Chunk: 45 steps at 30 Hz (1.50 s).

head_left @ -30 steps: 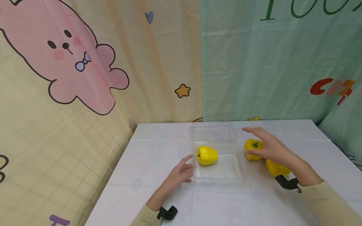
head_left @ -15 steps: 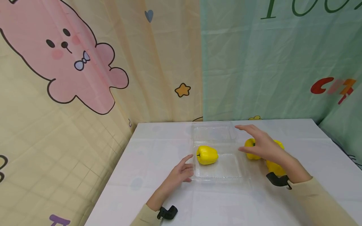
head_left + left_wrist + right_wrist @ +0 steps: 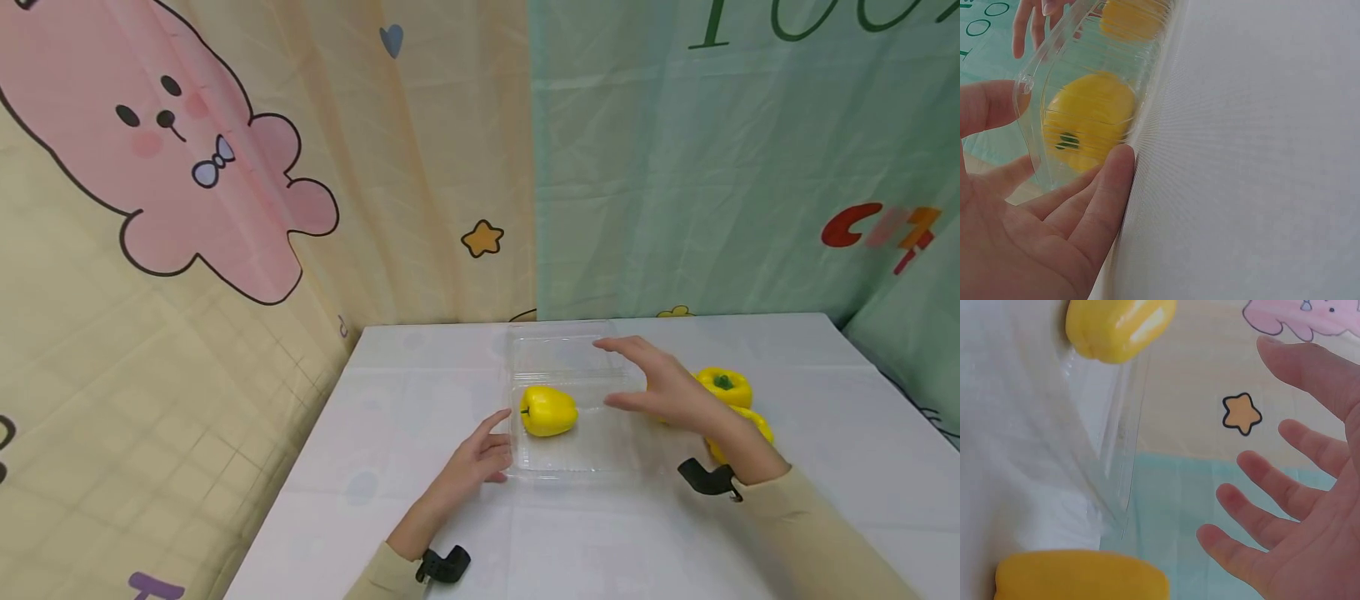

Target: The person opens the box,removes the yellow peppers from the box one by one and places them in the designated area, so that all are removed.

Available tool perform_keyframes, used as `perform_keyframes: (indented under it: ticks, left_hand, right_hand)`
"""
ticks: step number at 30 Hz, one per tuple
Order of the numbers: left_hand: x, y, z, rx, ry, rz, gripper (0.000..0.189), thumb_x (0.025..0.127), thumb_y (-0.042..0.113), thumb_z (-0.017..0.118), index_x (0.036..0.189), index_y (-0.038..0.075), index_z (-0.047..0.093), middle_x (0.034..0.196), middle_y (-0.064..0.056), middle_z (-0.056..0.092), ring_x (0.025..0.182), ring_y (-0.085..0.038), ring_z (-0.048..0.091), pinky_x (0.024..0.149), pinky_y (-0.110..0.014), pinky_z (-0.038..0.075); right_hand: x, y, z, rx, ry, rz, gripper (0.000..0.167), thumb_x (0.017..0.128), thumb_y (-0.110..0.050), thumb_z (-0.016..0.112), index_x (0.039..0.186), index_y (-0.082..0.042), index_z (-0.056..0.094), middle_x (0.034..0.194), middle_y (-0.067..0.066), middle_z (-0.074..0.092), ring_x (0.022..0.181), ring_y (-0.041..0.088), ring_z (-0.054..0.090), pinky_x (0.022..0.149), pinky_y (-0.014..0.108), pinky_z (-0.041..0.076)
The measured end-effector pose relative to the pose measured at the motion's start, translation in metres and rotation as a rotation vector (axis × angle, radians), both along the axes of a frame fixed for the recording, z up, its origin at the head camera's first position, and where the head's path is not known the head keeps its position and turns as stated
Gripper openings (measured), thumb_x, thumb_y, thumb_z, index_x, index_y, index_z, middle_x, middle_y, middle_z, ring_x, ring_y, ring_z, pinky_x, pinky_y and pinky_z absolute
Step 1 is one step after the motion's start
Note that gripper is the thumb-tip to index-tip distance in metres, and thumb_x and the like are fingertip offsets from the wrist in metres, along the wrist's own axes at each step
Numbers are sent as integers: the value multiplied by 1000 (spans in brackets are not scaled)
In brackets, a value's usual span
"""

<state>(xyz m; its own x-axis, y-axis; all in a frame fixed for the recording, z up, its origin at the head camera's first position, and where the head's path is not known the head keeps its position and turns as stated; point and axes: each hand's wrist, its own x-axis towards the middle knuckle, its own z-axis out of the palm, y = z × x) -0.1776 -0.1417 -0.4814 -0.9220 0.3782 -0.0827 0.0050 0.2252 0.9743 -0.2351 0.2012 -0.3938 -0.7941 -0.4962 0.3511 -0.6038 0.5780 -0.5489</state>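
Note:
A clear plastic hinged container (image 3: 600, 454) stands on the white table with its lid folded back. Inside, toward the left, lies a yellow bell pepper (image 3: 549, 411) on its side. My left hand (image 3: 474, 458) rests against the container's left wall. In the left wrist view its thumb (image 3: 994, 105) is at the rim, with the other fingers low along the side. Spread wide, my right hand (image 3: 667, 392) hovers over the container's right side and holds nothing. Just behind it are two yellow peppers, one upright (image 3: 726, 385) and one partly hidden by the wrist (image 3: 757, 423).
Another yellow pepper lies mostly hidden under the right hand, to the right of the container; a yellow pepper (image 3: 1082, 575) shows at the bottom of the right wrist view. Printed curtains (image 3: 420, 167) hang behind the table (image 3: 405, 400).
My right hand has moved left, away from over the loose peppers to the container's right side, uncovering more of the peppers behind it. The left hand has stayed in place.

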Motion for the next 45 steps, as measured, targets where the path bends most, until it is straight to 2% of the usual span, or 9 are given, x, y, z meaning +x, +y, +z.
perform_keyframes:
  ticks: [4,10,22,27,31,45]
  left_hand:
    - [0,1,0,10,4,-4,64,102,19,59,159,26,31,143,-18,53,126,-32,55,85,-38,58]
    - [0,1,-1,12,1,-3,63,102,20,58,159,27,31,144,-18,52,127,-32,55,86,-39,58]
    - [-1,2,-3,17,-10,-8,63,102,21,59,158,28,32,144,-16,52,126,-30,55,86,-37,57]
    - [1,3,-2,20,-7,-8,62,102,21,59,158,27,32,143,-16,53,126,-31,56,86,-38,57]
    - [0,0,0,8,10,-13,62,102,20,58,158,26,32,142,-17,54,126,-31,56,86,-38,57]
    - [1,-1,2,15,15,-28,64,103,18,57,159,24,29,145,-20,51,128,-34,54,86,-37,58]
  right_hand:
    - [-1,-8,-1,2,-15,9,77,85,-28,84,151,-23,45,150,3,46,132,29,46,101,60,44]
    - [-1,-20,-3,-13,-25,25,76,85,-35,82,151,-23,45,150,4,46,132,31,47,101,61,44]
    - [9,-50,-9,-3,-115,9,74,86,-26,82,150,-27,46,148,3,47,133,30,47,104,60,42]
    - [13,-61,-15,6,-161,-4,74,86,-27,81,151,-27,45,148,4,47,133,34,48,104,59,42]
    - [14,-74,-21,-5,-157,-17,74,86,-27,82,150,-24,46,145,9,49,130,35,50,104,58,43]
    - [15,-95,-46,-24,-190,-42,75,83,-23,84,149,-16,48,140,8,51,123,28,52,104,55,44]
